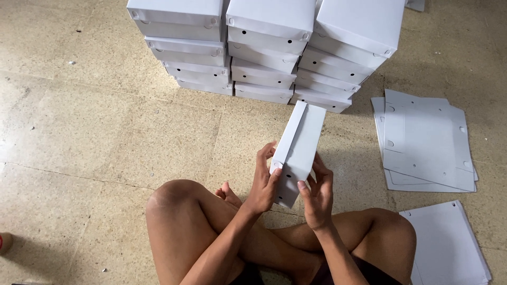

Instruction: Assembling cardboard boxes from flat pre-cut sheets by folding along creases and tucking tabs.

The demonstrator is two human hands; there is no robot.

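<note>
Head camera, looking down at a person seated cross-legged on a speckled stone floor (pixel 79 132). Left hand (pixel 264 182) grips the near end of a white cardboard box (pixel 298 150), fingers wrapped on its left side. Box is held above the lap, tilted, long axis pointing away toward the stacked white boxes (pixel 264 47), three columns just beyond it. Right hand (pixel 318 192) clasps the same end from the right, fingertips on the box face. Further right: flat unfolded box blanks (pixel 428 142) piled on the floor; another pile (pixel 449 243) beside the right knee.
</note>
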